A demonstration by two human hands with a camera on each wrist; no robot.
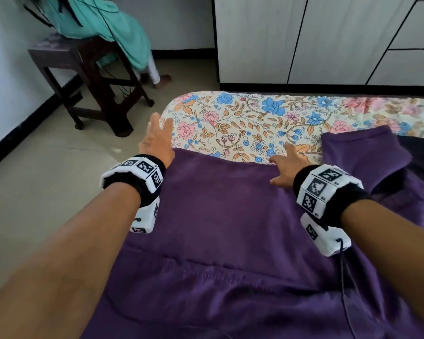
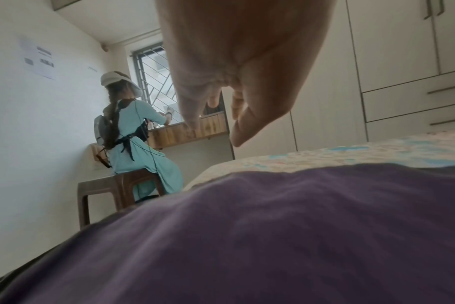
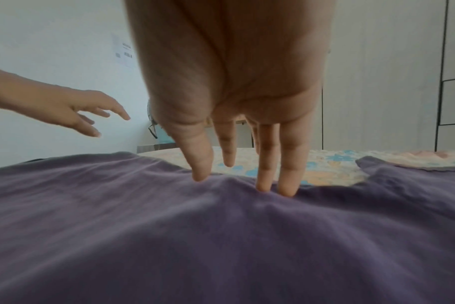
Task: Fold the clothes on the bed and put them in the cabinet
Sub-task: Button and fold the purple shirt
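Purple garment (image 1: 218,228) spread flat on the floral bed (image 1: 242,118), near edge cut off. Right hand (image 1: 285,167) splayed, fingertips (image 3: 286,191) pressing its far hem. Left hand (image 1: 157,140) loose, empty, above it. Cabinet (image 1: 304,37) beyond, top cropped.

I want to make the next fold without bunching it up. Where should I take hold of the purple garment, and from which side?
Probably pinch the purple garment along its far straight edge, at the two ends, coming from above. That edge lies flat on the floral bedsheet; the right hand already rests its fingertips there, and the left hand hovers open over the left end.
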